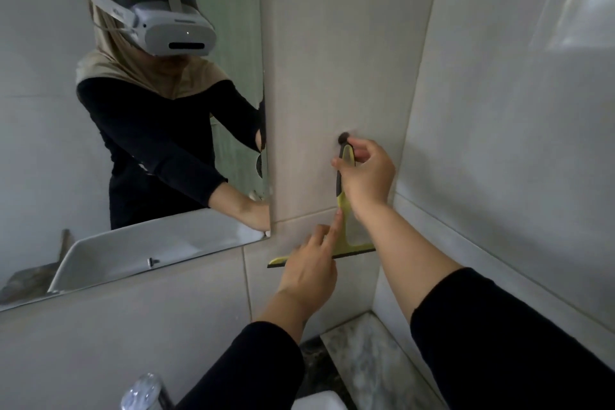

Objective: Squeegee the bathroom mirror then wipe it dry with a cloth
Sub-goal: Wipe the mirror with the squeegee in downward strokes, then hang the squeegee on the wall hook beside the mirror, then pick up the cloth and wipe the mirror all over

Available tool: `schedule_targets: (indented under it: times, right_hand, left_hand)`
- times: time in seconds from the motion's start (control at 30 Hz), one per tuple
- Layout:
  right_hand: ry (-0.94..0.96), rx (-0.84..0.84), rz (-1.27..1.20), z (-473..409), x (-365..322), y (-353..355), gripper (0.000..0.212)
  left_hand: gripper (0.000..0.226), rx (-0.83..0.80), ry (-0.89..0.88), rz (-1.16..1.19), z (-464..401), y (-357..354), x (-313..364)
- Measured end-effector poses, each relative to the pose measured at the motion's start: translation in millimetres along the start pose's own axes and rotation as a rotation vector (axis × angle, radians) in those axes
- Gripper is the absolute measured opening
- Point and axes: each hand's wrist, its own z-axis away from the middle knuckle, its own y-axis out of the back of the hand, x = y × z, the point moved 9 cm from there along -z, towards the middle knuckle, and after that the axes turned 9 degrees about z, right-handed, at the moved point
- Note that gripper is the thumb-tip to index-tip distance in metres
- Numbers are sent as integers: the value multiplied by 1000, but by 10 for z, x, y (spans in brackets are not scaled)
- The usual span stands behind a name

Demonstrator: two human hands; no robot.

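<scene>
A yellow-green squeegee (350, 230) with a dark grip hangs blade-down against the beige wall tiles, its top at a small dark wall hook (343, 137). My right hand (367, 176) is closed around the upper handle just below the hook. My left hand (311, 268) is lower, in front of the blade, with its index finger stretched up along the neck of the squeegee. The bathroom mirror (40, 130) fills the left side and reflects a person wearing a headset. No cloth is in view.
A chrome tap top (146, 391) shows at the bottom edge, left of my sleeve. A marble ledge (362, 359) runs along the corner at lower right. White tiled walls meet in a corner to the right of the hook. The mirror reflects a white basin.
</scene>
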Motion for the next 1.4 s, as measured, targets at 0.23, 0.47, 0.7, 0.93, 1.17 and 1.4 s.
schedule_targets:
  times: [0.23, 0.47, 0.7, 0.93, 1.17, 1.4]
  right_hand:
    - [64, -56, 146, 47, -25, -40, 49]
    - [124, -311, 616, 717, -299, -140, 38]
    - [208, -730, 728, 1692, -842, -738, 28]
    - [364, -950, 645, 2613, -1681, -1400, 23]
    - [536, -1130, 473, 3524, -2549, -2122, 23]
    - [589, -1225, 106, 4269, -3177, -2799, 48]
  left_hand:
    - [87, -47, 7, 32, -4, 20, 11]
    - [52, 10, 71, 117, 377, 762, -219]
    - [32, 29, 266, 7, 1244, 1754, -780]
    - [29, 220, 499, -72, 2335, 2894, -1443]
    - [31, 464, 640, -223, 3302, 3939, -1816]
    - [54, 786, 764, -359, 3889, 4615, -2187]
